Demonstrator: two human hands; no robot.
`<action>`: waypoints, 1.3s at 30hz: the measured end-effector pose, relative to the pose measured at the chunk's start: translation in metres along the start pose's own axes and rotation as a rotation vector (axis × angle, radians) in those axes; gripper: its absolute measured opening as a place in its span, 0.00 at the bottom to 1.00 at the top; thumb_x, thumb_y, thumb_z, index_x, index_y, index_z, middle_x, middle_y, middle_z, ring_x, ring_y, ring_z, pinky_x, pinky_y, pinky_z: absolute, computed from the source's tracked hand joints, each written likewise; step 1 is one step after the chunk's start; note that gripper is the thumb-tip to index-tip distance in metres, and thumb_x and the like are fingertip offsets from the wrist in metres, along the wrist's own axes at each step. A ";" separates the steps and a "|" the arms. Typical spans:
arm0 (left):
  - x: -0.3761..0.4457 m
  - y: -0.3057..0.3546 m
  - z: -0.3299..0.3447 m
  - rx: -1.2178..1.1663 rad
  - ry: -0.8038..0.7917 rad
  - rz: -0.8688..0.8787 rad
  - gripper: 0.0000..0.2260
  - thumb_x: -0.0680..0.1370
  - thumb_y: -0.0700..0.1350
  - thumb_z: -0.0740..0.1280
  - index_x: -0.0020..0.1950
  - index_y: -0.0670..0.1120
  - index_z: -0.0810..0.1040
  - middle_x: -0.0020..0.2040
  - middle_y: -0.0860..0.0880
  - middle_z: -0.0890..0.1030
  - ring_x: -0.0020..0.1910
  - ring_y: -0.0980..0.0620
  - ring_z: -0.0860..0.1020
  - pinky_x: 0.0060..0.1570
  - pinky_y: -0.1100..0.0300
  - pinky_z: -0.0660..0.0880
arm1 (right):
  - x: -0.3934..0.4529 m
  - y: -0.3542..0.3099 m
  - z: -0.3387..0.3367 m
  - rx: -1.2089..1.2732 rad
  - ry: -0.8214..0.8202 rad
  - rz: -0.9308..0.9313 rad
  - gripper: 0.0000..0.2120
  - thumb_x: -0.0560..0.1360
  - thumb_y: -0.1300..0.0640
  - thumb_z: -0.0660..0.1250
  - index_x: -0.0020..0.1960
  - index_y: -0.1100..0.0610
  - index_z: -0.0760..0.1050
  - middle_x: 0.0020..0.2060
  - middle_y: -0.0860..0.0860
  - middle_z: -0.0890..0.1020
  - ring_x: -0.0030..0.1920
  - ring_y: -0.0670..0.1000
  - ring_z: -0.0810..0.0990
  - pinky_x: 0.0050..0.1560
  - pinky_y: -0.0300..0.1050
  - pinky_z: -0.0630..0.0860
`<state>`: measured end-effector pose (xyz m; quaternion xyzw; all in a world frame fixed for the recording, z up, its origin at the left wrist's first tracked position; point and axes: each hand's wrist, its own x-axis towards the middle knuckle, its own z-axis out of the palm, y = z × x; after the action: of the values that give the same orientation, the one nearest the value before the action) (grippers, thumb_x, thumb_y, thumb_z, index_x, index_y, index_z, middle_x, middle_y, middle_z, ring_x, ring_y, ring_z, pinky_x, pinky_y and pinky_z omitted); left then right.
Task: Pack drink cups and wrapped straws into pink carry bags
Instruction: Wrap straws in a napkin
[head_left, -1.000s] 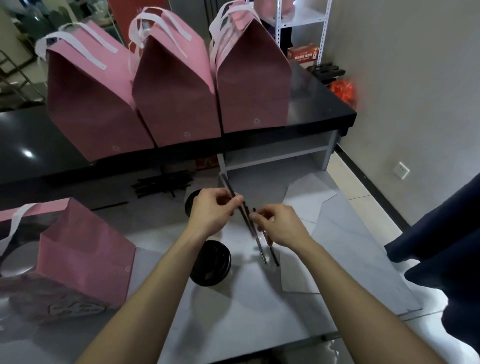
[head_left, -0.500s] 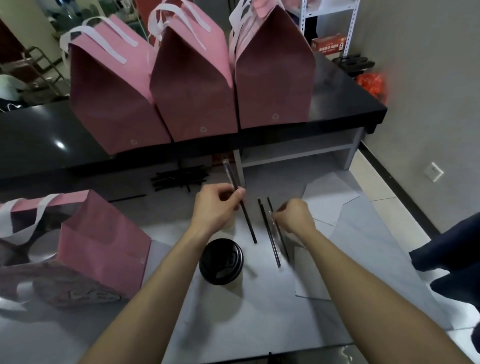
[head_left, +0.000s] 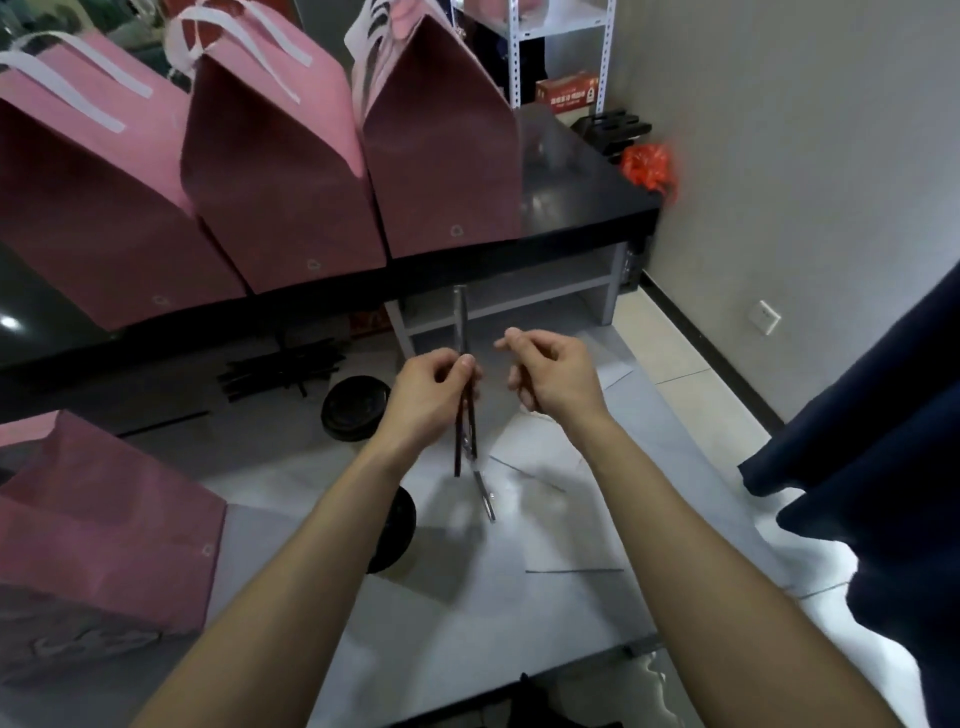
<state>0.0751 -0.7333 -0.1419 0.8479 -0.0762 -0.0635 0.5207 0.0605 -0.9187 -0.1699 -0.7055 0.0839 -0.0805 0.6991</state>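
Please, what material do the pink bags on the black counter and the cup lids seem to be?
The pink bags look like matte non-woven fabric or paper: dull surface, soft folds, white strap handles. The cup lids look like glossy black plastic, given faint reflections.

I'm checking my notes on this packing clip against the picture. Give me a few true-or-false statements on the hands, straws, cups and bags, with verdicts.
1. The left hand grips a bunch of wrapped straws. True.
2. The right hand holds a cup. False: it holds nothing, fingers loosely curled.
3. Three closed pink bags stand on the black counter. True.
4. Both black-lidded cups sit inside the open bag. False: they stand on the table.
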 end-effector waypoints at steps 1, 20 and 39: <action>0.001 -0.002 0.003 -0.062 0.005 -0.032 0.13 0.89 0.47 0.64 0.50 0.44 0.83 0.43 0.47 0.88 0.44 0.48 0.88 0.52 0.46 0.85 | 0.000 0.012 -0.014 -0.152 0.076 -0.011 0.09 0.83 0.49 0.71 0.51 0.53 0.87 0.32 0.51 0.84 0.26 0.48 0.77 0.31 0.44 0.75; 0.011 0.002 0.021 -0.107 -0.007 -0.143 0.11 0.86 0.51 0.69 0.52 0.44 0.79 0.35 0.53 0.71 0.35 0.52 0.69 0.39 0.52 0.67 | 0.031 0.095 -0.071 -1.188 0.005 -0.126 0.11 0.84 0.53 0.66 0.55 0.51 0.87 0.59 0.49 0.84 0.64 0.55 0.74 0.63 0.51 0.69; 0.028 -0.017 0.008 0.177 0.114 0.140 0.05 0.76 0.50 0.79 0.49 0.54 0.86 0.40 0.57 0.85 0.38 0.60 0.78 0.43 0.54 0.75 | 0.040 0.088 -0.080 -1.006 0.069 0.040 0.18 0.84 0.51 0.69 0.72 0.55 0.80 0.69 0.53 0.79 0.72 0.57 0.72 0.70 0.55 0.73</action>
<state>0.1021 -0.7382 -0.1615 0.8854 -0.1106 0.0283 0.4505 0.0809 -1.0064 -0.2573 -0.9502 0.1489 -0.0401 0.2707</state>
